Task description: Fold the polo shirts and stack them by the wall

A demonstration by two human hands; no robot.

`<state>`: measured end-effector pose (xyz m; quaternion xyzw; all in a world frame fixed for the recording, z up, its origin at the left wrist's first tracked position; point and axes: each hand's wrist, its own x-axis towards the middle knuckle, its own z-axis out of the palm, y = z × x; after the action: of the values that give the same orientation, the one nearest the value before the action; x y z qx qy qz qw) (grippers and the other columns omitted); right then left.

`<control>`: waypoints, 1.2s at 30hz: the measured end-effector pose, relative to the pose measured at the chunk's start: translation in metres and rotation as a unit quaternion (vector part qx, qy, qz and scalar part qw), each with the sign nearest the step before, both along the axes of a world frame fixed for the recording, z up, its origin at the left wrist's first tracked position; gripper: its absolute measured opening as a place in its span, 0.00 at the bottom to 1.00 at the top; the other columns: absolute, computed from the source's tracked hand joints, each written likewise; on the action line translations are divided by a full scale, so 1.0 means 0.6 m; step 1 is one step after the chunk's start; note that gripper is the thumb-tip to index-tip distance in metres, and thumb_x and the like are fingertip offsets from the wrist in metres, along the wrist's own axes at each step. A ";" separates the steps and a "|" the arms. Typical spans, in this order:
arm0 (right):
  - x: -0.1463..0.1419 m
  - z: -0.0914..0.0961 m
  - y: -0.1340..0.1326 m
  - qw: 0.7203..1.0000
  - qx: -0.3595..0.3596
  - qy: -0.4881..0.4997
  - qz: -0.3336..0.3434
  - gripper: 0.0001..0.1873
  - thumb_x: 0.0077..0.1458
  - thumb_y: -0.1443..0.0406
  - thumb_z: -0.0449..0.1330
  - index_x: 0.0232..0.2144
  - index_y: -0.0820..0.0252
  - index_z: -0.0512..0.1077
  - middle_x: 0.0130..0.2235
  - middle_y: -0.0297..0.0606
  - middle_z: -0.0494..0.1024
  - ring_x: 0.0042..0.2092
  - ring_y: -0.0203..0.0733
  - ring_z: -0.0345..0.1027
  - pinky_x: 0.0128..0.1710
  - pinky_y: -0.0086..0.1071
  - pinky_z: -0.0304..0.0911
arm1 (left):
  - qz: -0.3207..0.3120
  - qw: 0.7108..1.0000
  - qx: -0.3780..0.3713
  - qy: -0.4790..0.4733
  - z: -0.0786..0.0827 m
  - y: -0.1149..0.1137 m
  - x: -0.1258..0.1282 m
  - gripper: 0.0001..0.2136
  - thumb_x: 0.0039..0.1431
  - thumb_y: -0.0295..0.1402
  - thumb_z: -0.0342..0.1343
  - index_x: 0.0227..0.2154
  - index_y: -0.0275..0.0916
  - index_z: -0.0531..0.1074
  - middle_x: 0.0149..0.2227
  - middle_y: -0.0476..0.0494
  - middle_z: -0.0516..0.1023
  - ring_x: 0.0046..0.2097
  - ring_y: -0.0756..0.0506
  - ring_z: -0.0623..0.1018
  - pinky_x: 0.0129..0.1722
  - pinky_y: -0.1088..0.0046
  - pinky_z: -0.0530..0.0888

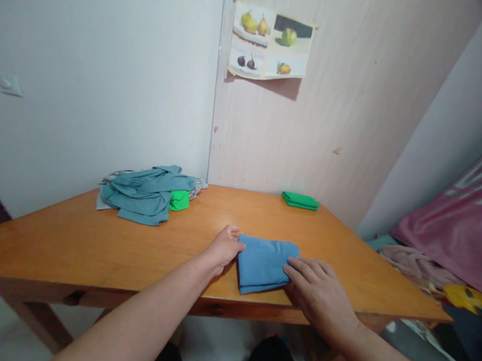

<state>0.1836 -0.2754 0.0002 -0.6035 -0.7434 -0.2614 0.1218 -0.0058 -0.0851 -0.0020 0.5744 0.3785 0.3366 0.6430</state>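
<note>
A folded blue cloth (263,264) lies near the front edge of the wooden table (82,243). My left hand (224,248) rests at the cloth's left edge, fingers curled and pinching that edge. My right hand (318,293) lies flat on the table at the cloth's right corner, fingers stretched out and touching the fabric. Farther back, at the right, sits a folded green cloth (300,200). At the back left is a loose heap of grey-blue clothes (144,195) with a green piece (179,200) tucked in it.
The table stands in a corner of two walls, with a fruit picture (270,41) pinned above. To the right, beside the table, a bed holds a pink blanket (454,232) and a yellow item (465,297). A light switch (9,85) is on the left wall.
</note>
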 end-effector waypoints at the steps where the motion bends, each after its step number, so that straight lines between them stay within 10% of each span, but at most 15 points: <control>1: 0.001 -0.002 -0.002 1.000 -0.002 0.006 0.007 0.17 0.60 0.69 0.56 0.50 0.56 0.75 0.54 0.44 0.77 0.53 0.51 0.70 0.55 0.49 0.59 | 0.005 1.000 0.013 -0.010 -0.003 0.003 0.004 0.28 0.48 0.17 0.57 0.54 0.35 0.62 0.36 0.44 0.77 0.33 0.48 0.78 0.33 0.75 0.72; 7: 0.020 0.012 -0.014 0.993 -0.035 0.115 0.021 0.17 0.60 0.67 0.54 0.48 0.53 0.76 0.50 0.39 0.80 0.51 0.47 0.73 0.60 0.51 0.57 | 0.029 0.984 0.155 0.085 -0.016 0.022 0.004 0.23 0.50 0.20 0.56 0.51 0.35 0.64 0.43 0.37 0.78 0.43 0.43 0.79 0.43 0.68 0.75; 16: 0.050 0.068 0.091 0.964 0.005 0.254 -0.074 0.25 0.66 0.57 0.46 0.50 0.62 0.77 0.53 0.48 0.78 0.55 0.52 0.72 0.58 0.48 0.65 | 0.017 0.819 0.536 0.202 0.014 0.006 0.018 0.15 0.66 0.31 0.46 0.50 0.35 0.72 0.54 0.34 0.75 0.58 0.41 0.72 0.61 0.60 0.66; 24: 0.042 0.018 0.127 0.961 -0.136 0.241 -0.017 0.23 0.65 0.55 0.50 0.54 0.59 0.75 0.58 0.47 0.75 0.59 0.51 0.68 0.62 0.48 0.61 | -0.219 0.716 0.589 0.305 0.023 -0.047 0.014 0.26 0.71 0.46 0.36 0.63 0.36 0.63 0.66 0.32 0.63 0.67 0.36 0.62 0.66 0.49 0.55; 30: 0.073 0.024 0.068 0.941 -0.027 0.333 -0.060 0.24 0.64 0.52 0.52 0.53 0.58 0.75 0.54 0.46 0.78 0.56 0.52 0.71 0.59 0.49 0.65 | -0.223 0.694 0.621 0.287 0.031 -0.075 0.009 0.31 0.62 0.54 0.50 0.59 0.36 0.66 0.64 0.30 0.65 0.66 0.34 0.65 0.66 0.51 0.57; 36: 0.068 0.014 0.009 0.962 -0.060 0.265 -0.013 0.28 0.61 0.51 0.57 0.60 0.54 0.68 0.62 0.44 0.70 0.63 0.51 0.62 0.63 0.50 0.59 | -0.210 0.689 0.624 0.303 0.019 -0.093 0.019 0.16 0.59 0.33 0.54 0.49 0.33 0.69 0.63 0.27 0.67 0.64 0.34 0.67 0.63 0.54 0.64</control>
<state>0.2247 -0.2701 0.0083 -0.6666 -0.6912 -0.0491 0.2746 0.0054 -0.1411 0.0097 0.9785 0.1251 0.1587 0.0409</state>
